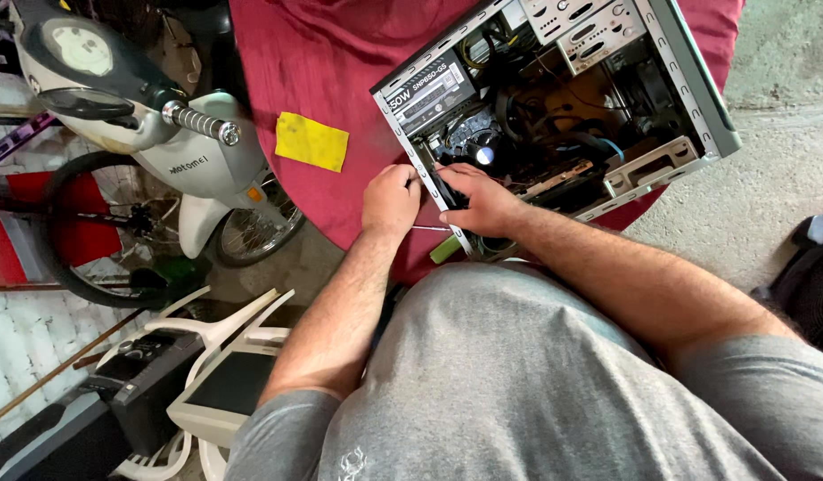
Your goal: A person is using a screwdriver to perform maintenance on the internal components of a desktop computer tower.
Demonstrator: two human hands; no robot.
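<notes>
An open desktop computer case (pixel 696 89) lies on its side on a table covered with a red cloth (pixel 322 71). Inside it I see a power supply (pixel 429 89), cables and a cooler (pixel 483 151). My left hand (pixel 391 200) is closed at the case's near edge, gripping the end of a dark flat part (pixel 442 187). My right hand (pixel 478 200) grips the same part from the other side, just inside the case. A green-handled screwdriver (pixel 442 247) lies on the cloth beneath my hands.
A yellow cloth (pixel 311 141) lies on the red cover. A white scooter (pixel 153 116) and a bicycle wheel (pixel 117 232) stand at the left. Below are a white plastic chair (pixel 224 334) with an old monitor (pixel 224 392) and a black box (pixel 148 374).
</notes>
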